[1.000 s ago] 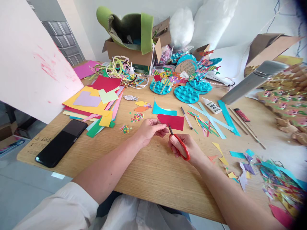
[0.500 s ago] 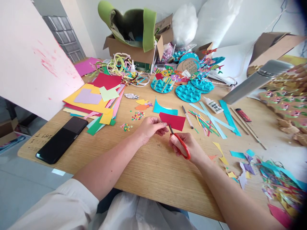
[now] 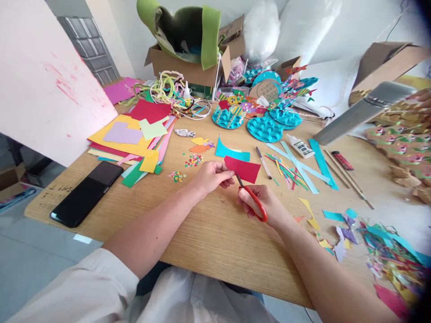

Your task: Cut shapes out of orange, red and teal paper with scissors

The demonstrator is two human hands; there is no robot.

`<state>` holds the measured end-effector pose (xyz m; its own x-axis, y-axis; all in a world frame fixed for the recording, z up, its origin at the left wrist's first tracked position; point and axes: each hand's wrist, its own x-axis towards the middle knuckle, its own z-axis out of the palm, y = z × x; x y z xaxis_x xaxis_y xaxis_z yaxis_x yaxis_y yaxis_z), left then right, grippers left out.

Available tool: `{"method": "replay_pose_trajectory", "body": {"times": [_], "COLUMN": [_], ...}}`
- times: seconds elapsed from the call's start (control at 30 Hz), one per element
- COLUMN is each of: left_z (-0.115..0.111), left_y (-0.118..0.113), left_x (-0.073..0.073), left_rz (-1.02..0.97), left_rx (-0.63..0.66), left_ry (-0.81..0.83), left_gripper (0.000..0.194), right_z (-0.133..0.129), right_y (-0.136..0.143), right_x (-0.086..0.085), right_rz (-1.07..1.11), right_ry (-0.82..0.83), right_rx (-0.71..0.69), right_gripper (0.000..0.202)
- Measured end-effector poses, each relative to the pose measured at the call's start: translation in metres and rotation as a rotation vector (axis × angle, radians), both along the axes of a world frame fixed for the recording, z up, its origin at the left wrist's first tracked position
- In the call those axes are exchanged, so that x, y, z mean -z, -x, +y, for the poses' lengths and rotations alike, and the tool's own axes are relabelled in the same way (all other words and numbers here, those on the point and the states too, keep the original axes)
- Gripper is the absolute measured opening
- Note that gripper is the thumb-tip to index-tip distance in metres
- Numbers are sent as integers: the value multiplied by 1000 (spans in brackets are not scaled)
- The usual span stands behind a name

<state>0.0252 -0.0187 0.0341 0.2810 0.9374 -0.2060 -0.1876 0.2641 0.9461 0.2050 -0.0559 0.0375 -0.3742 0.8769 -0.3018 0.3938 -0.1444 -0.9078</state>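
Note:
Between thumb and fingers, my left hand pinches the left edge of a red sheet of paper. My right hand grips red-handled scissors, whose dark blades meet the paper's lower edge close to my left fingertips. How far the blades have cut in is too small to tell. Just behind the red paper lies a turquoise paper piece with a curved edge. Orange and yellow fish-like cut-outs and small piles of coloured paper bits are to the left of it.
A black phone and stacked coloured paper lie left. A pen, thin paper strips, glue bottle and grey flask stand or lie right. Paper scraps cover the right front. Turquoise decorated discs sit behind.
Both hands, the scissors and the red paper stay almost in place. The paper's angle shifts very slightly, and the camera view moves a little.

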Motion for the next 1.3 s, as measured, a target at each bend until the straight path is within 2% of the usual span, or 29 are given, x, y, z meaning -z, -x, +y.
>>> {"method": "replay_pose_trajectory", "body": {"times": [0.27, 0.67, 1.07, 1.3], "left_z": [0, -1, 1, 0], "left_y": [-2, -2, -2, -1], "left_x": [-5, -4, -2, -1], "left_rz": [49, -21, -28, -25], "left_rx": [-19, -20, -20, -9], "left_ry": [21, 37, 49, 34], "left_gripper": [16, 16, 16, 18], "right_z": [1, 1, 0, 0], "right_y": [0, -2, 2, 1], "right_x": [2, 5, -2, -1], "right_rz": [13, 28, 69, 91], "right_ry": [5, 11, 76, 78], "right_rx": [-3, 25, 16, -5], "right_gripper": [55, 55, 66, 72]}}
